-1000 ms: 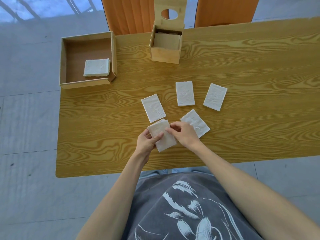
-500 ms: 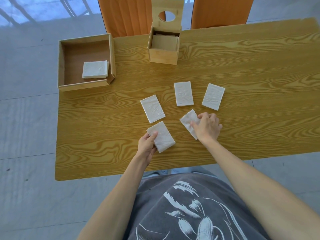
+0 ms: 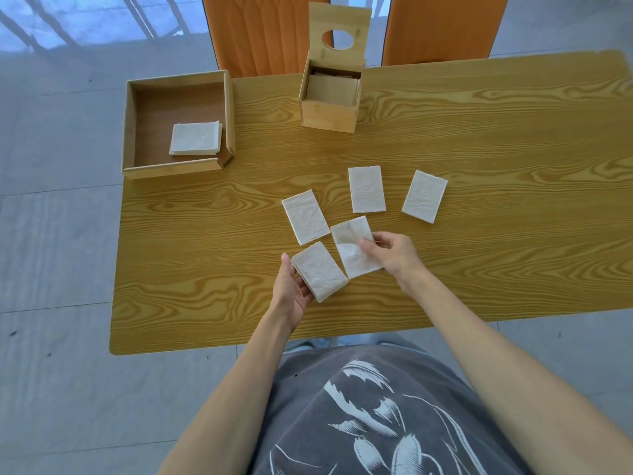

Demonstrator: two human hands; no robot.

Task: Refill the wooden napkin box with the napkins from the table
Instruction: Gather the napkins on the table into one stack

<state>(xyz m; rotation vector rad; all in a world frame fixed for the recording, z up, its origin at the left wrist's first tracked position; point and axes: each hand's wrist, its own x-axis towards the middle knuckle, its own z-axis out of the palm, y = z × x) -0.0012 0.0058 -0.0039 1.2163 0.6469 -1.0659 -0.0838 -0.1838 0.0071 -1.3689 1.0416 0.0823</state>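
Observation:
The wooden napkin box [image 3: 328, 117] stands at the table's far middle, its lid with an oval hole tipped up. My left hand [image 3: 294, 289] holds a folded white napkin [image 3: 320, 270] on its fingers above the near table. Right beside it, my right hand [image 3: 394, 254] pinches a second napkin [image 3: 352, 250], lifted off the table. Three more napkins lie flat beyond: a left one [image 3: 305, 216], a middle one [image 3: 365, 189] and a right one [image 3: 424, 196].
A shallow wooden tray [image 3: 130, 132] at the far left corner of the wooden table [image 3: 496, 200] holds a small stack of napkins [image 3: 196, 138]. Two orange chairs [image 3: 260, 32] stand behind the table. Grey tiled floor surrounds it.
My right hand left the napkin in my left hand, reached right onto another napkin, then lifted it back toward the left hand. The left hand kept its napkin.

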